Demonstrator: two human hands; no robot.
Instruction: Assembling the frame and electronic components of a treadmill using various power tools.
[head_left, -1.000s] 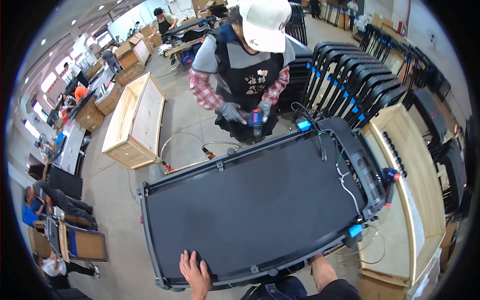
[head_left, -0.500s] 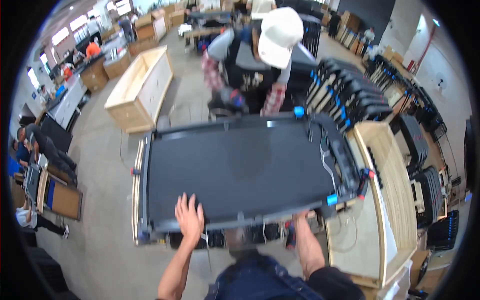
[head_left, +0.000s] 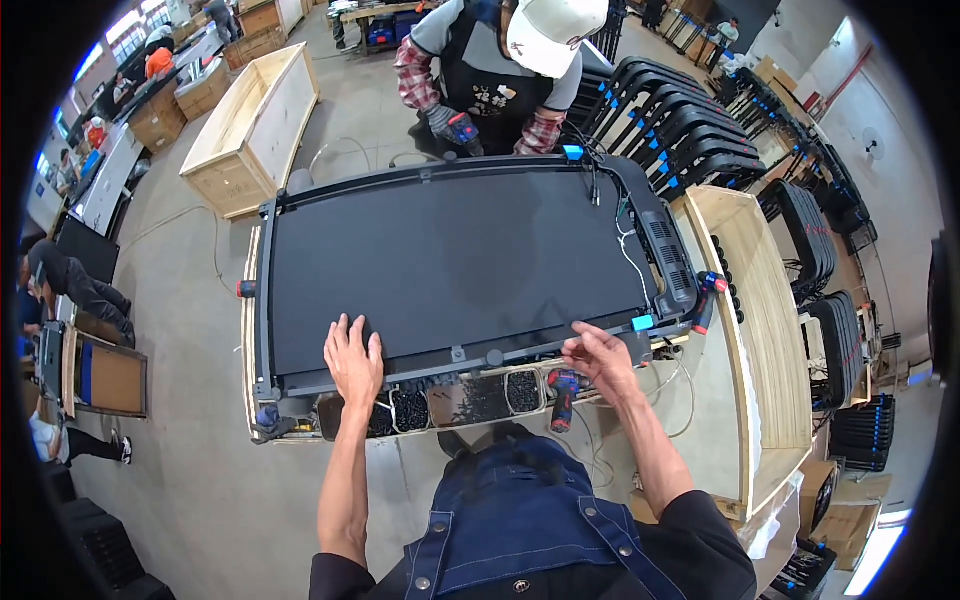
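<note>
A black treadmill deck point(head_left: 430, 270) with a frame around it lies flat in front of me. My left hand point(head_left: 352, 362) rests on its near left part, fingers stretched out and holding nothing. My right hand point(head_left: 602, 362) is raised at the near rail toward the right end, fingers half curled and apart; nothing shows between them. Just below it a red and black power drill point(head_left: 566, 398) stands beside a parts tray point(head_left: 470, 402) with compartments of black screws. A blue corner piece point(head_left: 642, 323) sits on the frame close to my right hand.
Across the deck a person in a white cap point(head_left: 556, 35) holds another drill point(head_left: 463, 130). A drill point(head_left: 708, 300) lies at the right end, by an open wooden crate point(head_left: 765, 350). Another crate point(head_left: 250, 130) stands far left. Black frames point(head_left: 680, 120) are stacked far right.
My right hand has come up from beneath the near rail to above it. My left hand stays on the deck. The view has tilted down, and the other person's head is lowered.
</note>
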